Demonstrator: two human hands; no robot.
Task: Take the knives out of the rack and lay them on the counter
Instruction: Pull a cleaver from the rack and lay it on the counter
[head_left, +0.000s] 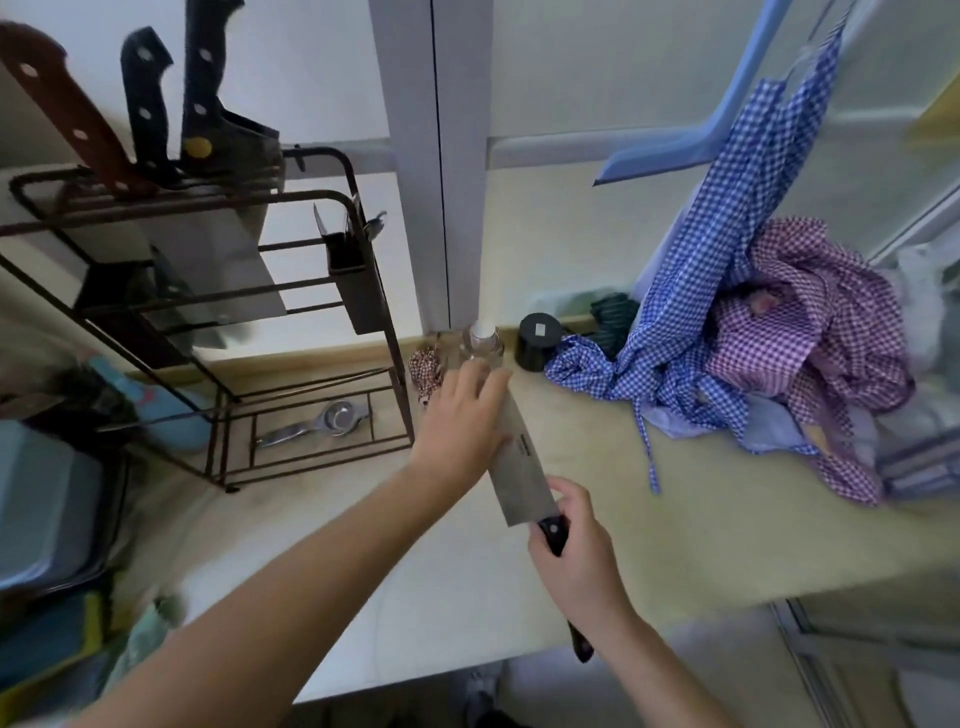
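Note:
A dark metal rack (311, 200) stands at the left of the pale counter (597, 467). Three knives stand in its top slots: a brown-handled knife (62, 104), a black-handled knife (148, 104) and a black-handled cleaver (208, 93) whose wide blade hangs down inside the rack. A broad-bladed knife (522, 480) with a dark handle is over the counter to the right of the rack. My right hand (576, 561) grips its handle. My left hand (460, 421) lies flat on the blade's far end, fingers apart.
A utensil cup (353, 286) hangs on the rack's right side, a metal strainer (317, 423) lies on its bottom shelf. A clear bottle (480, 340), a black jar (537, 340) and heaped checked cloths (769, 353) sit at the back right. A grey bin (47, 499) is at left.

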